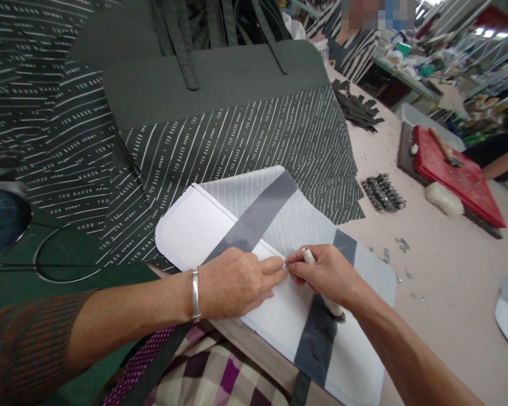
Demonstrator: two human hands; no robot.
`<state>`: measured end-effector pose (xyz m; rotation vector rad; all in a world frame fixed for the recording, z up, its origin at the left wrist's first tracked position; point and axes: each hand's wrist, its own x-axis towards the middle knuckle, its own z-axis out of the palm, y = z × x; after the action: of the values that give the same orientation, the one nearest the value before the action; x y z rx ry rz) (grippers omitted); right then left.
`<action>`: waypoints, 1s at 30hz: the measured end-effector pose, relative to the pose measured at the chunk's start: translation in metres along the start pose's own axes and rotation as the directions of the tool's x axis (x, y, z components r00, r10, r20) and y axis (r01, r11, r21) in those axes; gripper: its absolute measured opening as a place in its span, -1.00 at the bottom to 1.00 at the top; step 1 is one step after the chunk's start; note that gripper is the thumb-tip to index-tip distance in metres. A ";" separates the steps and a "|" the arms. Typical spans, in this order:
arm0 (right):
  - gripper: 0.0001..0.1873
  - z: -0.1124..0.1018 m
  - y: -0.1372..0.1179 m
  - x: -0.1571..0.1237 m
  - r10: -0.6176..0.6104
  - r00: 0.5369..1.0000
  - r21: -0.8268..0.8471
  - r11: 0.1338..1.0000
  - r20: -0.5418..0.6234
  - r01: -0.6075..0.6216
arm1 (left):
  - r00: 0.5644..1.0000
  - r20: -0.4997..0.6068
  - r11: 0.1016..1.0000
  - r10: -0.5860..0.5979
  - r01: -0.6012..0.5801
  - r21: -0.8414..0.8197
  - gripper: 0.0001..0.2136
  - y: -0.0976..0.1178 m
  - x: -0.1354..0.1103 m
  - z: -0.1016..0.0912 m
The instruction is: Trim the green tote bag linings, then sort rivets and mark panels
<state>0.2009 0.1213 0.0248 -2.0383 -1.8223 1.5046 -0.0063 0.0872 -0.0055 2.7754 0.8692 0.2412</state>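
Observation:
A white panel [186, 225] with dark grey straps [254, 217] across it and a seam along its middle lies at the front of the table. My left hand [235, 282], a silver bracelet at its wrist, presses on the panel, with closed fingertips at the seam. Just right of it, my right hand [332, 276] is closed around a whitish stick-like tool [309, 256], whose lower end sticks out below the palm. Both hands' fingertips nearly touch at the seam; whatever lies between them is too small to make out.
Dark printed bag pieces [237, 135] with handles are stacked behind the panel. Dark strips [358, 107], a pile of metal parts [383, 192] and a red board [457, 175] with a hammer [444, 146] lie at right. Another person [355, 45] is at the back.

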 end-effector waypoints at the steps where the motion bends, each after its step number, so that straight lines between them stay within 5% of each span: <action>1: -0.82 -0.001 0.000 0.000 -0.016 1.000 -0.031 0.999 -0.004 0.016 | 1.000 0.003 1.000 0.001 -0.001 0.000 -0.66 0.000 0.000 0.000; 10: -0.76 -0.014 -0.020 0.002 -0.250 0.955 -0.435 0.851 0.159 0.295 | 1.000 -0.004 1.000 0.015 -0.015 0.006 -0.65 -0.002 -0.001 0.001; 19: -0.84 -0.021 -0.023 0.013 -0.224 0.953 -0.292 0.915 0.206 0.278 | 0.999 0.045 1.000 0.009 -0.008 -0.020 -0.67 0.000 0.004 -0.003; 25: -0.81 -0.016 -0.017 0.006 -0.219 0.971 -0.341 0.909 0.101 0.240 | 0.997 0.082 0.999 -0.004 0.008 -0.040 -0.63 0.003 0.007 -0.003; 30: -0.78 -0.019 -0.014 -0.014 -0.240 0.954 -0.172 0.962 -0.178 0.210 | 0.998 0.057 1.000 0.019 -0.020 0.017 -0.62 0.004 0.007 -0.002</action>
<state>0.2045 0.1257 0.0515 -1.8780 -2.0588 1.0961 0.0014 0.0880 -0.0019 2.7932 0.8353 0.1571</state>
